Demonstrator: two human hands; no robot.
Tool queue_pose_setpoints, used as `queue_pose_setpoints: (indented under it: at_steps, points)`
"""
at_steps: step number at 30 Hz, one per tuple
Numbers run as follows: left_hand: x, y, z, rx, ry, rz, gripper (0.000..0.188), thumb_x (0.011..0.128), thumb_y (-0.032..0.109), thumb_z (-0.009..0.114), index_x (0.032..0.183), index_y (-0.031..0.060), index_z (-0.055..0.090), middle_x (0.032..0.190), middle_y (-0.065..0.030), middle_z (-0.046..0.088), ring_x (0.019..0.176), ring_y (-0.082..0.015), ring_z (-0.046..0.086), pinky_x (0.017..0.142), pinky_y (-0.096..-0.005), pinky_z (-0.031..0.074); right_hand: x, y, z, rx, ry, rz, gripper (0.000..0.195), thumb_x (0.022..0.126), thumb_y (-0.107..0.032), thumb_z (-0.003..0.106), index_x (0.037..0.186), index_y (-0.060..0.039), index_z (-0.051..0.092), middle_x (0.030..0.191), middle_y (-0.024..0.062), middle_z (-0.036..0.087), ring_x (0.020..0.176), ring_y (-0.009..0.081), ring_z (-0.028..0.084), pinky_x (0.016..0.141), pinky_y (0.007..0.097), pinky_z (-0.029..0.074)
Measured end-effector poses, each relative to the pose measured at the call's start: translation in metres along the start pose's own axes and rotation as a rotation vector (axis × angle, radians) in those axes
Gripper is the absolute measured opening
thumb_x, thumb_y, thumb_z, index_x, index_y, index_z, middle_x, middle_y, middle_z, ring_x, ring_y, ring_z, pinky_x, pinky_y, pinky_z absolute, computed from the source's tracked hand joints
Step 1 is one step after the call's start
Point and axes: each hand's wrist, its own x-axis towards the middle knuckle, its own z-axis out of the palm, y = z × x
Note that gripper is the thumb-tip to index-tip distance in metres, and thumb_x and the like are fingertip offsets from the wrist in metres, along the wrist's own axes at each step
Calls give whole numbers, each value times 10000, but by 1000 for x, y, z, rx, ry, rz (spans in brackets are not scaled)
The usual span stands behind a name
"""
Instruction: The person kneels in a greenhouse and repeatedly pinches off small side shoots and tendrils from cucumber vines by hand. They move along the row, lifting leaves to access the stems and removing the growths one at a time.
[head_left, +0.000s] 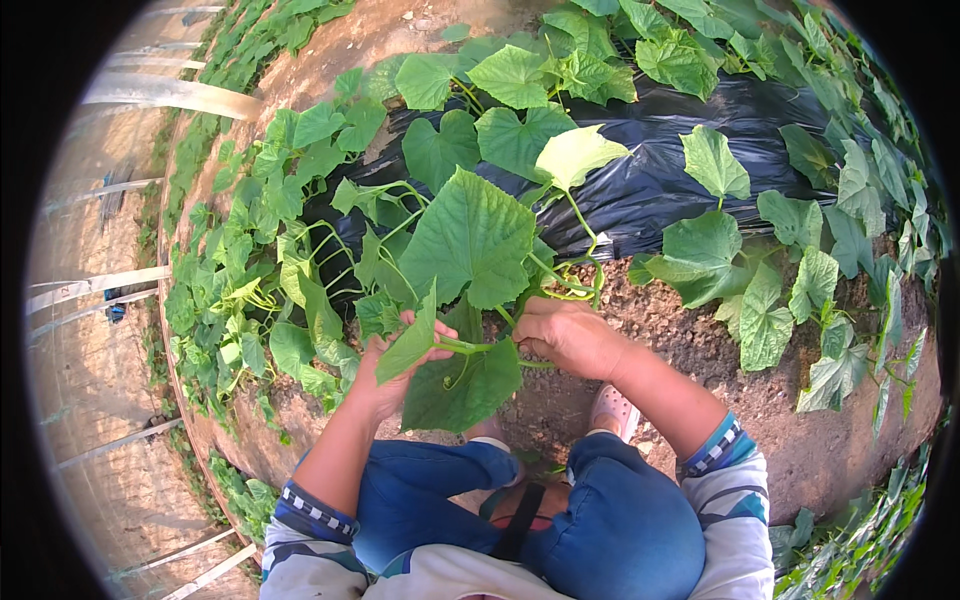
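A cucumber vine (469, 346) with broad green leaves and a curled tendril stretches between my hands, above the soil. My left hand (390, 375) holds its shoot end from the left; a folded leaf (412, 345) covers part of the palm and fingers. On the other side, my right hand (566, 337) has its fingers curled and pinched together at the stem, their tips partly hidden by a leaf stalk. One large leaf (472, 240) rises just beyond both hands, and a darker leaf (465, 390) hangs below the stem.
Black plastic mulch film (675, 150) covers the bed ahead, with more vines (255, 285) to the left and leafy plants (772, 292) to the right. Bare soil (652, 360) lies by my pink clog (615, 411). A clear sheet wall with pale ribs (97, 289) stands at far left.
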Motion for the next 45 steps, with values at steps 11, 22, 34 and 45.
queue_pose_setpoints:
  at_steps: [11, 22, 34, 45]
  points:
    - [3, 20, 34, -156, -5, -77, 322, 899, 179, 654, 1123, -26, 548, 1078, -141, 634, 992, -273, 634, 858, -379, 533, -27, -32, 2, -612, 9, 53, 179, 738, -42, 566, 906, -4, 613, 975, 143, 530, 965, 296, 581, 778, 389, 508]
    - [7, 20, 43, -190, -87, 100, 202, 935, 139, 584, 1083, 0, 572, 1115, -134, 622, 1020, -260, 616, 882, -381, 534, -6, 20, 32, 303, 840, 519, 115, 885, -171, 525, 899, -83, 598, 741, 61, 583, 640, 184, 588, 541, 312, 496]
    - [12, 18, 70, -139, -89, 172, 136, 897, 91, 634, 970, -2, 566, 1009, -143, 647, 864, -238, 669, 743, -341, 580, -24, -179, -41, -568, 338, 144, 156, 874, -98, 546, 1025, -65, 566, 893, 159, 644, 847, 363, 635, 741, 438, 499]
    - [8, 20, 89, -323, -95, 187, 142, 903, 73, 617, 991, -34, 589, 991, -138, 641, 870, -242, 667, 794, -361, 579, -9, -152, -11, -777, 430, 363, 127, 855, -170, 551, 967, -111, 567, 929, 111, 653, 850, 331, 650, 740, 430, 515]
